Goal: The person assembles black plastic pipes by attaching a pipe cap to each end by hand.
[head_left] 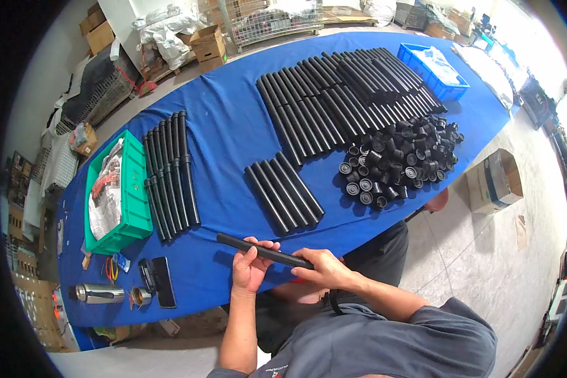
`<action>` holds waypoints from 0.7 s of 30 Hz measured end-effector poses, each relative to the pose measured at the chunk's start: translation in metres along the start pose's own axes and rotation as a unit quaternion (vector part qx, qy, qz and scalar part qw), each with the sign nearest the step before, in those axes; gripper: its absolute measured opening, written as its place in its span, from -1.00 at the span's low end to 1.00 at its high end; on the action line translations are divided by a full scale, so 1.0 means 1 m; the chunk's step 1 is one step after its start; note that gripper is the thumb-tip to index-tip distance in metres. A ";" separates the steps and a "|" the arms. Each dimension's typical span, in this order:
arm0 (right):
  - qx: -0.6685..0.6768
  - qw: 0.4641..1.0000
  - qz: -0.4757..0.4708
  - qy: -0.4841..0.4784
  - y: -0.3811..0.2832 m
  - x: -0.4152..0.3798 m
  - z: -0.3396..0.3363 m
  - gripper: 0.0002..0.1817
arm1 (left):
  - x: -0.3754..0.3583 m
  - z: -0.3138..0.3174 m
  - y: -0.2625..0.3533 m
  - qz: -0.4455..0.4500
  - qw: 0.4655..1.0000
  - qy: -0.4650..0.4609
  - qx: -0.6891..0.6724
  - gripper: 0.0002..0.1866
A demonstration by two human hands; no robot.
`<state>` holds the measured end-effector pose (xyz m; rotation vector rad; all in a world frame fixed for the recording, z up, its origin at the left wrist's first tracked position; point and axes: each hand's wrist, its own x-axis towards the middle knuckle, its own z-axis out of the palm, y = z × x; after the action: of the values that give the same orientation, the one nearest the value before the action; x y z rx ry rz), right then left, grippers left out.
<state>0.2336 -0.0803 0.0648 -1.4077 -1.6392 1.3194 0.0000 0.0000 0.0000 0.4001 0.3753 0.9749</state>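
A black tube is held between my two hands over the front edge of the blue-covered table. My left hand has its fingers and thumb round the tube's middle. Round the tube's right end, my right hand is closed. Just beyond lie several loose black tubes side by side. Farther back is a large stack of black tubes, and to the right a heap of black caps. A group of tubes with fitted ends lies at the left.
A green crate with wrapped material stands at the left, a blue crate at the back right. Near the left front are a steel flask, a metal cup and a phone. A cardboard box stands on the floor.
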 end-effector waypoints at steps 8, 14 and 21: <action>-0.050 0.997 -0.061 0.020 0.013 -0.001 0.002 -0.53 | 0.001 0.003 -0.004 0.000 1.000 -0.001 -0.003 -0.77; -0.036 0.999 -0.038 -0.004 0.008 0.000 0.002 -0.53 | 0.000 0.002 0.000 -0.008 1.000 -0.012 -0.002 -0.77; -0.148 0.977 -0.110 0.110 0.016 0.005 0.010 -0.56 | 0.000 0.010 0.001 0.001 1.000 0.017 0.013 -0.76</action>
<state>0.2287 -0.0799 0.0462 -1.4323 -1.8306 0.7891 0.0038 -0.0010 0.0091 0.4076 0.4186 0.9802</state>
